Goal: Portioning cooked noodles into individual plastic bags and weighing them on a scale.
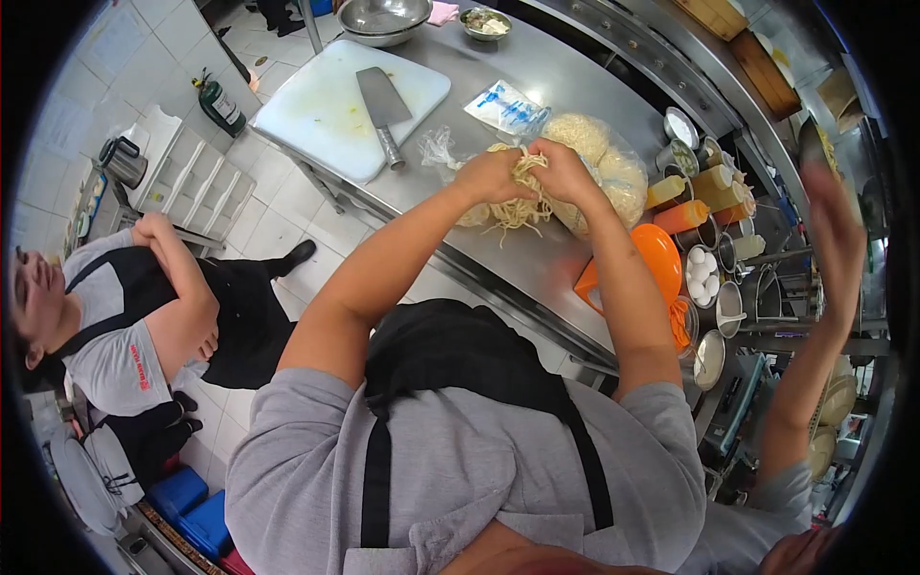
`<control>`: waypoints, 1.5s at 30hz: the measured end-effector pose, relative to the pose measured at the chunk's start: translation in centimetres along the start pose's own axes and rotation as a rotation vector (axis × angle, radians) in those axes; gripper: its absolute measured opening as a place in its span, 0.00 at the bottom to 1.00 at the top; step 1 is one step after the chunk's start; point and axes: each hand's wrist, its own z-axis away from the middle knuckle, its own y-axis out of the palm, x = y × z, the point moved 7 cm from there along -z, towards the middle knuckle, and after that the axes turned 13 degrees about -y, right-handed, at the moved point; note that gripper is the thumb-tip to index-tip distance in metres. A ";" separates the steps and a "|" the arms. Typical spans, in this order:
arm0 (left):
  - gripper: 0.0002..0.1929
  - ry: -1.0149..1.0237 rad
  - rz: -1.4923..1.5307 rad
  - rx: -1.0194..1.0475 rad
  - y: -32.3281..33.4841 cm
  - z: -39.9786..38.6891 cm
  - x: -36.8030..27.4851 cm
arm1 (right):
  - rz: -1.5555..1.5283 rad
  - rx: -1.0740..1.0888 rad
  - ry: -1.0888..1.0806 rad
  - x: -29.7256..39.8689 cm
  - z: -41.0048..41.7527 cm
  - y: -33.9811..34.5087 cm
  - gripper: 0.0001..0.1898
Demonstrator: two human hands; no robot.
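Both hands are together over a stainless steel table [568,284]. My left hand [494,175] and my right hand [563,171] grip a bunch of pale noodles [528,205], whose loose strands hang down to the tabletop. Behind and right of them lies a large clear plastic bag of noodles [622,176]. A flat packet with blue print [505,106] is just beyond my hands. Crumpled clear plastic [437,147] lies left of my left hand. A cleaver [384,99] rests on a white cutting board [316,108], its handle over the board's edge.
An orange plastic container [658,255], squeeze bottles [681,216] and a bowl of eggs [701,274] stand at the right. Metal bowls [384,18] sit at the far end. One person [122,316] stands at left with folded arms; another's raised arm [812,345] is at right.
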 end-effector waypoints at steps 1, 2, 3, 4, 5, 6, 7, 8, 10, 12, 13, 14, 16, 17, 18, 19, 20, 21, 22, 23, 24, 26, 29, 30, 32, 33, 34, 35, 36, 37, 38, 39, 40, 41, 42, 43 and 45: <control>0.29 0.003 -0.001 -0.006 0.0 -0.2 0.2 | 0.004 -0.002 -0.005 0.2 0.0 -0.2 0.13; 0.27 -0.080 -0.035 0.048 0.3 -0.7 0.9 | 0.004 -0.019 -0.023 0.5 0.1 -0.6 0.12; 0.25 -0.164 -0.070 0.103 0.7 -0.9 1.7 | 0.002 -0.034 -0.040 0.8 0.1 -1.0 0.12; 0.25 -0.162 -0.069 0.098 0.8 -0.9 1.9 | 0.009 -0.086 -0.033 1.0 0.3 -1.6 0.10; 0.23 -0.197 -0.077 0.075 0.9 -0.7 2.4 | 0.012 -0.087 -0.036 1.2 0.2 -2.1 0.10; 0.21 -0.232 -0.085 0.055 1.0 -0.7 2.8 | -0.042 -0.092 -0.002 1.0 0.1 -2.7 0.08; 0.21 -0.237 -0.080 0.049 1.4 -0.8 3.6 | -0.097 -0.089 0.026 1.8 -0.2 -3.2 0.07; 0.21 -0.264 -0.086 0.037 1.8 -0.9 4.6 | -0.114 -0.090 0.055 2.4 -0.5 -4.1 0.05; 0.20 -0.279 -0.087 0.031 2.1 -1.0 4.6 | -0.121 -0.121 -0.009 2.3 -1.0 -5.8 0.06; 0.19 -0.302 -0.165 0.040 2.5 -1.0 4.5 | -0.154 -0.172 -0.095 3.2 -1.4 -8.1 0.06; 0.19 -0.308 -0.155 0.042 2.7 -0.9 4.3 | -0.152 -0.161 -0.094 4.3 -1.5 -9.2 0.06; 0.19 -0.315 -0.171 0.066 2.8 -0.9 4.2 | -0.169 -0.150 -0.004 5.1 -1.6 -10.4 0.06; 0.18 -0.319 -0.182 0.090 2.7 -1.2 3.9 | -0.180 -0.138 0.087 6.7 -2.3 -12.9 0.06; 0.17 -0.292 -0.198 0.096 2.8 -1.3 3.7 | -0.219 -0.145 0.023 7.8 -2.9 -14.2 0.06; 0.16 -0.260 -0.215 0.101 3.1 -1.6 3.4 | -0.256 -0.155 -0.041 9.2 -3.3 -15.5 0.05; 0.16 -0.262 -0.210 0.098 3.8 -2.0 3.9 | -0.220 -0.144 -0.033 10.8 -3.7 -16.5 0.06; 0.16 -0.264 -0.243 0.109 4.6 -2.3 4.3 | -0.163 -0.127 -0.086 12.4 -4.3 -17.5 0.06; 0.15 -0.261 -0.279 0.122 5.1 -2.6 4.5 | -0.105 -0.116 -0.137 13.8 -4.6 -18.4 0.06; 0.15 -0.248 -0.283 0.121 5.0 -2.8 4.2 | -0.098 -0.128 -0.134 14.7 -5.0 -19.5 0.06; 0.17 -0.251 -0.298 0.185 5.3 -2.6 4.2 | -0.031 -0.085 -0.171 15.8 -5.6 -20.2 0.07; 0.20 -0.262 -0.313 0.244 5.3 -2.0 4.4 | 0.031 -0.038 -0.216 17.2 -6.3 -20.8 0.07; 0.25 -0.223 -0.267 0.238 4.3 -1.4 4.1 | 0.106 -0.039 -0.239 19.3 -7.2 -23.4 0.07; 0.39 -0.173 -0.149 0.287 2.3 -1.2 3.3 | 0.131 -0.182 -0.249 23.2 -6.7 -28.2 0.06; 0.41 -0.148 -0.024 0.205 1.5 -1.4 5.0 | 0.354 -0.265 -0.083 30.2 -6.9 -27.1 0.02; 0.40 -0.024 0.124 0.073 -1.3 -1.7 5.0 | 0.337 -0.290 -0.195 31.3 -7.0 -29.8 0.01; 0.40 -0.014 0.116 0.086 -3.3 -1.6 4.1 | 0.318 -0.310 -0.305 31.8 -6.7 -30.8 0.03; 0.35 -0.101 0.220 0.173 -5.3 -1.4 3.4 | 0.355 -0.323 -0.312 32.5 -6.4 -31.5 0.02; 0.31 -0.197 0.326 0.249 -6.2 -1.2 3.7 | 0.387 -0.331 -0.331 33.3 -6.3 -31.7 0.02; 0.31 -0.202 0.319 0.246 -6.5 -1.4 4.3 | 0.421 -0.353 -0.427 33.8 -6.1 -31.7 0.02; 0.27 -0.198 0.536 0.255 -6.7 -1.6 4.7 | 0.413 -0.358 -0.428 33.6 -6.1 -31.4 0.02; 0.23 -0.192 0.753 0.262 -6.8 -1.6 5.1 | 0.397 -0.343 -0.386 33.3 -6.3 -30.9 0.02; 0.23 -0.194 0.742 0.266 -6.4 -1.3 5.5 | 0.384 -0.330 -0.339 33.0 -6.4 -30.4 0.03; 0.20 -0.189 0.812 0.235 -6.3 -0.9 5.8 | 0.460 -0.231 -0.266 32.4 -6.9 -29.7 0.03; 0.18 -0.182 0.882 0.204 -6.3 -0.8 6.2 | 0.444 -0.261 -0.071 30.6 -7.0 -28.7 0.04; 0.18 -0.179 0.877 0.203 -5.9 -0.9 6.6 | 0.411 -0.185 -0.072 29.4 -7.7 -27.7 0.05; 0.18 -0.200 0.949 0.233 -5.3 -0.9 7.5 | 0.309 -0.117 -0.195 28.1 -7.2 -26.6 0.05; 0.17 -0.225 1.008 0.262 -4.7 -0.7 8.6 | 0.196 -0.117 -0.448 18.9 -9.4 -24.0 0.08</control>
